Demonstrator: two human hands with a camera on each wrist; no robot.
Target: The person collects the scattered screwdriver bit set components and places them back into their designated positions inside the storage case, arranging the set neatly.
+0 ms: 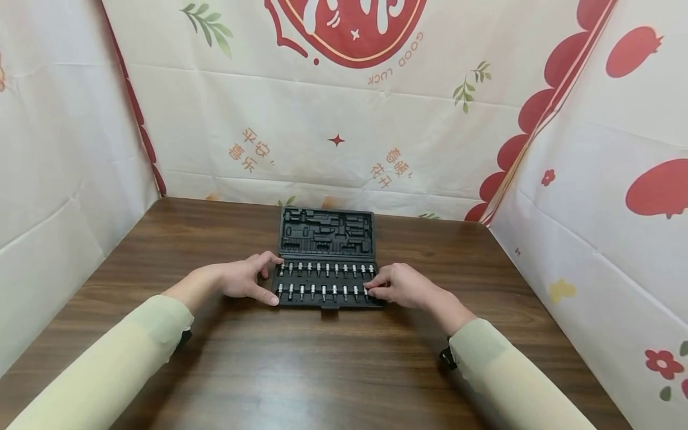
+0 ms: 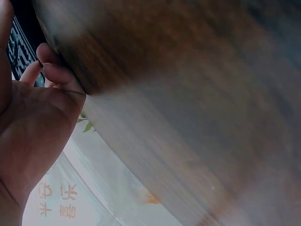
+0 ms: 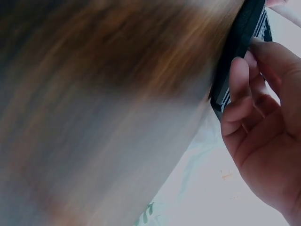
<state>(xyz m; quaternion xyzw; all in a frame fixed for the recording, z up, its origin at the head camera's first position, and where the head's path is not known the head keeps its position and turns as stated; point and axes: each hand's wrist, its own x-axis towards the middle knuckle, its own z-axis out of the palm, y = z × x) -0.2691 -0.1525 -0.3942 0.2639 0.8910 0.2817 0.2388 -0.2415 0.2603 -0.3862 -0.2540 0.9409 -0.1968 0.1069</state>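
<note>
An open black plastic case [image 1: 326, 279] lies on the table, its lid [image 1: 328, 233] leaning back. Two rows of silver bit sockets [image 1: 323, 292] stand in its base. My left hand [image 1: 244, 279] rests against the case's left side, thumb near the front corner and index finger by the back row; the other fingers bend beneath. At the front row's right end, my right hand [image 1: 403, 286] pinches a bit socket [image 1: 366, 289] between thumb and index finger. In the right wrist view, the fingers [image 3: 239, 77] hide that socket.
The brown wooden table [image 1: 322, 364] extends around the case. A printed cloth [image 1: 333, 107] hangs behind it, with more cloth on both sides. Black straps show at both sleeve cuffs [image 1: 473, 340].
</note>
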